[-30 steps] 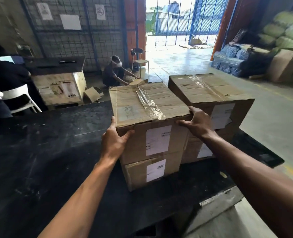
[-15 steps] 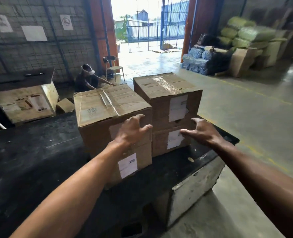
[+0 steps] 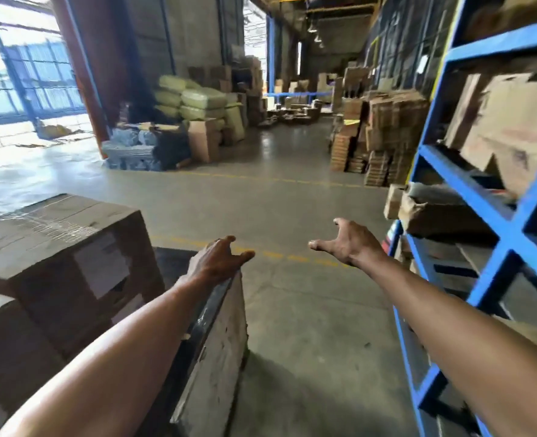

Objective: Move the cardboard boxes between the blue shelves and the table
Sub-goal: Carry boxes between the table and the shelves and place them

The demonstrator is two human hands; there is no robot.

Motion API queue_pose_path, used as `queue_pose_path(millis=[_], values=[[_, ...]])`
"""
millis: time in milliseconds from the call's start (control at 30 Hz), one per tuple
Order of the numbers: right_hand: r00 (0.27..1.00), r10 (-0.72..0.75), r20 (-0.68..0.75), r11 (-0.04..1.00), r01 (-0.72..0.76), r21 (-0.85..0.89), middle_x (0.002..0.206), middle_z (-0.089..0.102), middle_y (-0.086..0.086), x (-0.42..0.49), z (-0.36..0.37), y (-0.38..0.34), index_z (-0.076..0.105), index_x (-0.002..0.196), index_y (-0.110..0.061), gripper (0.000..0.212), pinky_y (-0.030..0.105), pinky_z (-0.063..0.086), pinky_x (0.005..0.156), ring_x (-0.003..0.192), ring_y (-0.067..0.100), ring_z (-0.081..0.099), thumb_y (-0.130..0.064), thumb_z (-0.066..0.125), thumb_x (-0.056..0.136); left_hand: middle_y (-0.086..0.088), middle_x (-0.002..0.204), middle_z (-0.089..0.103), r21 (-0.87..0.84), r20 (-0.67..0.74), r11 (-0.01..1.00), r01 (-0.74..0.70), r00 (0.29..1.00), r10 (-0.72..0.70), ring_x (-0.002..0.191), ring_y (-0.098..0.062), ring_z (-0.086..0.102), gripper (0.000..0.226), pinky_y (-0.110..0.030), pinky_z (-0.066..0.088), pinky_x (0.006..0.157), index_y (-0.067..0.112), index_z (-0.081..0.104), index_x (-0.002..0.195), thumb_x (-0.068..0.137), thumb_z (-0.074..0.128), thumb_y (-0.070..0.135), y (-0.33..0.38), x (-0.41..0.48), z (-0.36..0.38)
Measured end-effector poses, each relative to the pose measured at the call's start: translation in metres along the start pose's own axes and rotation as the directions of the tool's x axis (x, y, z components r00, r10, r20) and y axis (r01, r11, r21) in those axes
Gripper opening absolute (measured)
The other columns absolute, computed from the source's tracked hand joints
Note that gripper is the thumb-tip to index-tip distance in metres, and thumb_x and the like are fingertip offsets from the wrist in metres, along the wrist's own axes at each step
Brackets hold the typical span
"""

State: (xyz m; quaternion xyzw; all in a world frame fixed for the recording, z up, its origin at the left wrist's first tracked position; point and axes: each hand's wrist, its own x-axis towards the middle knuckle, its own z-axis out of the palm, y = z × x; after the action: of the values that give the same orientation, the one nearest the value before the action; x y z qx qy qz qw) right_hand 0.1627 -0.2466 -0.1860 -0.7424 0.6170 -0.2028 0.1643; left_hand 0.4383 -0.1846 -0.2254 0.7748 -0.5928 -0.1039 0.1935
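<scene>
- Both hands reach forward, fingers spread and loosely bent, holding nothing: the left hand hovers over the black tabletop's corner, the right hand over the concrete floor.
- A brown cardboard box sits on the tabletop at left, with shiny tape across its top and a white label facing the camera; its long axis is unclear.
- Worn, torn boxes lie on the blue shelves at right.
</scene>
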Motion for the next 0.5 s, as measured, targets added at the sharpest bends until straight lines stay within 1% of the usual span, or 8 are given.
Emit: queue_pose_path(millis=[67, 167, 200, 300, 333, 400, 467, 500], values=[[0.993, 0.1, -0.066, 0.994, -0.102, -0.031, 0.148, 0.05, 0.015, -0.011, -0.022, 0.02, 0.04, 0.15, -0.012, 0.105, 0.041, 0.044, 0.104, 0.134, 0.032, 0.049, -0.071, 0.073, 0.07, -0.008, 0.138, 0.06, -0.016, 0.025, 0.996, -0.083, 0.996, 0.083, 0.126, -0.027, 0.056, 0.083, -0.037, 0.048, 0.097, 0.024, 0.045, 0.147, 0.083, 0.054, 0.076, 0.028, 0.023, 0.007], [0.958, 0.221, -0.185, 0.968, -0.239, -0.077, 0.14, 0.056, 0.015, -0.033, -0.055, 0.049, 0.048, 0.141, -0.013, 0.098, 0.04, 0.048, 0.099, 0.127, 0.032, 0.054, -0.074, 0.071, 0.068, -0.007, 0.139, 0.059, -0.033, 0.04, 0.979, -0.199, 0.979, 0.201, 0.127, -0.027, 0.056, 0.081, -0.038, 0.048, 0.098, 0.025, 0.047, 0.145, 0.082, 0.054, 0.076, 0.07, 0.046, 0.018], [0.939, 0.261, -0.222, 0.955, -0.285, -0.081, 0.14, 0.055, 0.015, -0.043, -0.066, 0.058, 0.048, 0.141, -0.012, 0.097, 0.041, 0.048, 0.1, 0.128, 0.032, 0.054, -0.073, 0.071, 0.069, -0.007, 0.14, 0.059, -0.032, 0.047, 0.969, -0.243, 0.968, 0.245, 0.127, -0.027, 0.056, 0.082, -0.039, 0.048, 0.098, 0.026, 0.047, 0.144, 0.082, 0.053, 0.077, 0.085, 0.051, 0.021], [0.87, 0.379, -0.315, 0.897, -0.429, -0.104, 0.147, 0.049, 0.015, -0.078, -0.096, 0.079, 0.041, 0.146, -0.01, 0.097, 0.042, 0.043, 0.104, 0.134, 0.033, 0.048, -0.07, 0.069, 0.075, -0.006, 0.139, 0.059, -0.02, 0.061, 0.921, -0.388, 0.919, 0.389, 0.126, -0.027, 0.055, 0.082, -0.042, 0.049, 0.096, 0.025, 0.047, 0.145, 0.082, 0.051, 0.078, 0.131, 0.058, 0.025], [0.842, 0.415, -0.345, 0.871, -0.477, -0.115, 0.147, 0.049, 0.013, -0.092, -0.105, 0.085, 0.041, 0.146, -0.012, 0.096, 0.042, 0.044, 0.102, 0.133, 0.033, 0.048, -0.07, 0.068, 0.076, -0.006, 0.14, 0.058, -0.018, 0.068, 0.902, -0.431, 0.9, 0.431, 0.127, -0.028, 0.055, 0.083, -0.042, 0.05, 0.096, 0.025, 0.047, 0.145, 0.082, 0.05, 0.079, 0.147, 0.057, 0.026], [0.765, 0.477, -0.433, 0.808, -0.576, -0.127, 0.138, 0.057, 0.011, -0.121, -0.123, 0.1, 0.05, 0.137, -0.014, 0.085, 0.041, 0.046, 0.096, 0.127, 0.033, 0.053, -0.069, 0.069, 0.076, -0.006, 0.142, 0.057, -0.03, 0.09, 0.861, -0.507, 0.857, 0.508, 0.127, -0.029, 0.055, 0.083, -0.043, 0.049, 0.096, 0.026, 0.048, 0.145, 0.081, 0.05, 0.08, 0.179, 0.051, 0.029], [0.656, 0.544, -0.523, 0.725, -0.682, -0.102, 0.131, 0.061, 0.012, -0.152, -0.144, 0.115, 0.055, 0.128, -0.014, 0.075, 0.042, 0.045, 0.095, 0.123, 0.033, 0.055, -0.066, 0.07, 0.076, -0.005, 0.14, 0.059, -0.07, 0.117, 0.818, -0.57, 0.81, 0.575, 0.128, -0.029, 0.055, 0.08, -0.042, 0.048, 0.097, 0.029, 0.051, 0.142, 0.081, 0.051, 0.08, 0.212, 0.041, 0.035], [0.6, 0.577, -0.554, 0.681, -0.728, -0.079, 0.131, 0.06, 0.012, -0.168, -0.156, 0.123, 0.056, 0.127, -0.013, 0.074, 0.042, 0.044, 0.096, 0.124, 0.033, 0.054, -0.065, 0.071, 0.077, -0.004, 0.138, 0.061, -0.09, 0.137, 0.796, -0.598, 0.784, 0.605, 0.126, -0.029, 0.056, 0.078, -0.042, 0.048, 0.096, 0.029, 0.054, 0.139, 0.081, 0.052, 0.08, 0.228, 0.035, 0.038]])
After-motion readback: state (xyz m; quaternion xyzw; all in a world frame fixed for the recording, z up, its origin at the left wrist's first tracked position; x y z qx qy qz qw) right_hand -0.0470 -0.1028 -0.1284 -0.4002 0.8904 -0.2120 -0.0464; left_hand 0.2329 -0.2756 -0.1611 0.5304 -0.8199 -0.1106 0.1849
